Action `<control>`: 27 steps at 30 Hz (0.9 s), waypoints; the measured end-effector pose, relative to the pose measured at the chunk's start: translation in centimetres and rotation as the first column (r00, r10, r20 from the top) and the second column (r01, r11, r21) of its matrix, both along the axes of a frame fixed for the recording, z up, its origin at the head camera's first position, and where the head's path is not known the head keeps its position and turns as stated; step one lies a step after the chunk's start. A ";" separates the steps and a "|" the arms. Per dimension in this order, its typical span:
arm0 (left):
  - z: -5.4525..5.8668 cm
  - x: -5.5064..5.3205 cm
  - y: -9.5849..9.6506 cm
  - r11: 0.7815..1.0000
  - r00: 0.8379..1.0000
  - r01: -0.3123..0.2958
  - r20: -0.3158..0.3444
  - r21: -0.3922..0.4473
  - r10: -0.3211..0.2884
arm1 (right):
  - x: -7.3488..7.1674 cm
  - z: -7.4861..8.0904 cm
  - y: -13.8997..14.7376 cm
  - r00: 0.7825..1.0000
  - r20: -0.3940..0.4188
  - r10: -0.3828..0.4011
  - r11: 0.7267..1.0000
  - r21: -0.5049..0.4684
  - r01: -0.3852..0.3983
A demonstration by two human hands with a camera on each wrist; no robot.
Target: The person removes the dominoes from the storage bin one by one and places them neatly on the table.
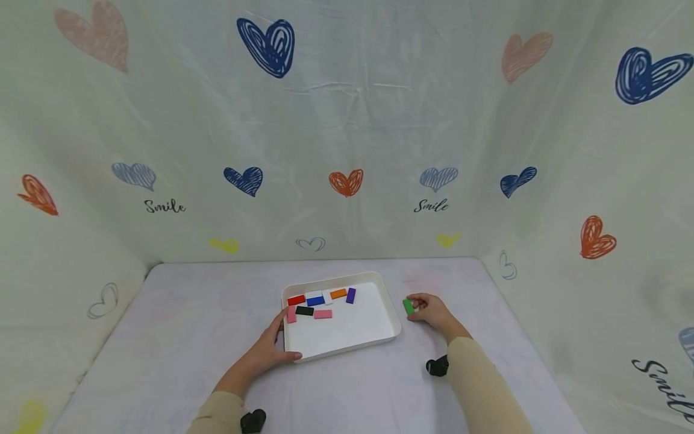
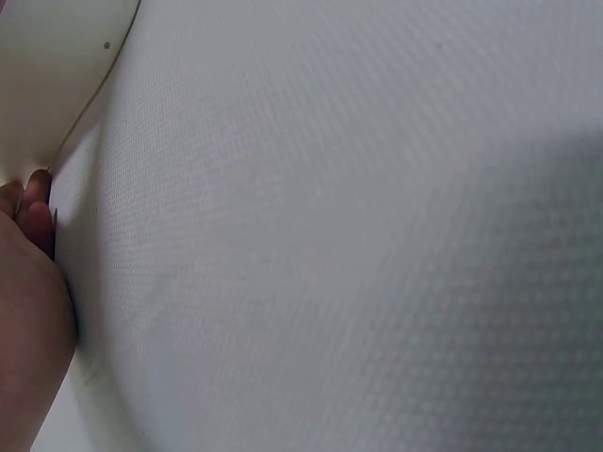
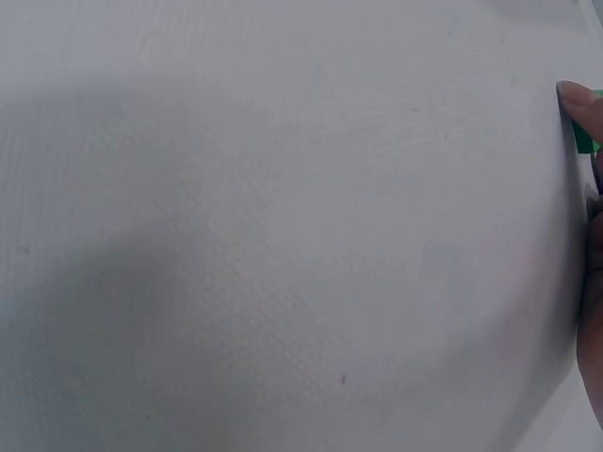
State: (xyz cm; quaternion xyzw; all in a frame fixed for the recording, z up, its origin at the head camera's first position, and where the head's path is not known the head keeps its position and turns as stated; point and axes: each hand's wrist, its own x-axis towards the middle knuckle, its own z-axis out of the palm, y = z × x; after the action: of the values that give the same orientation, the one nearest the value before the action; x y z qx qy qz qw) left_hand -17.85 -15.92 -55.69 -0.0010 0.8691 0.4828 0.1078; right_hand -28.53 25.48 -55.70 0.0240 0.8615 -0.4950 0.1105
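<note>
- The hands stand apart, one at each side of a white tray (image 1: 352, 334), which lies on the worktop (image 1: 190, 337), about midway between its left and right edges and nearer its far edge than the sleeves.
- The right hand (image 1: 432, 311) pinches a green block (image 1: 408, 307) between thumb and fingers, just beyond the tray's right side, towards the worktop's right edge. Whether the block touches the worktop or is slightly lifted, I cannot tell.
- The left hand (image 1: 264, 351) is spread against the tray's left end, thumb at the near-left corner and fingers along the left side; it holds no block.
- Inside the tray, a red block (image 1: 296, 300), a blue block (image 1: 315, 301), an orange block (image 1: 338, 293) and a purple block (image 1: 350, 296) lie towards the far side, with white pieces (image 1: 328, 298) among them.
- Nearer the left hand lie a black block (image 1: 305, 311) and two pink blocks (image 1: 323, 314), one of them close to the tray's left wall.
- The step in hand looks to be handling the green block, with the left hand steadying the tray.
- As I judge it, the next move calls for a secure pinch, a lift clear of the tray's right rim, and a quiet left hand.
</note>
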 end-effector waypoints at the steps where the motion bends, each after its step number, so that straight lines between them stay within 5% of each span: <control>1: 0.0 0.0 0.0 1.000 1.000 0.002 -0.001 -0.003 -0.002 | 0.0 0.0 0.0 1.000 0.004 0.000 1.000 0.007 0.000; 15: 0.0 0.0 -0.2 0.999 1.000 -0.004 0.007 -0.042 0.005 | 0.0 -0.3 0.2 1.000 -0.006 0.003 1.000 0.012 -0.003; 27: -0.2 -0.1 -0.3 0.999 1.000 0.016 -0.002 -0.037 -0.016 | -0.1 3.0 -1.2 0.997 -0.079 0.014 0.997 -0.070 -0.020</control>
State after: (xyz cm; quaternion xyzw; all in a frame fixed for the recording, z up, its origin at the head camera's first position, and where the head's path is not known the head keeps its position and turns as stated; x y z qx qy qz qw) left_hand -17.97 -16.24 -55.87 0.0048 0.8780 0.4657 0.1104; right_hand -28.63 24.27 -52.68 -0.0066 0.8474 -0.5246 0.0817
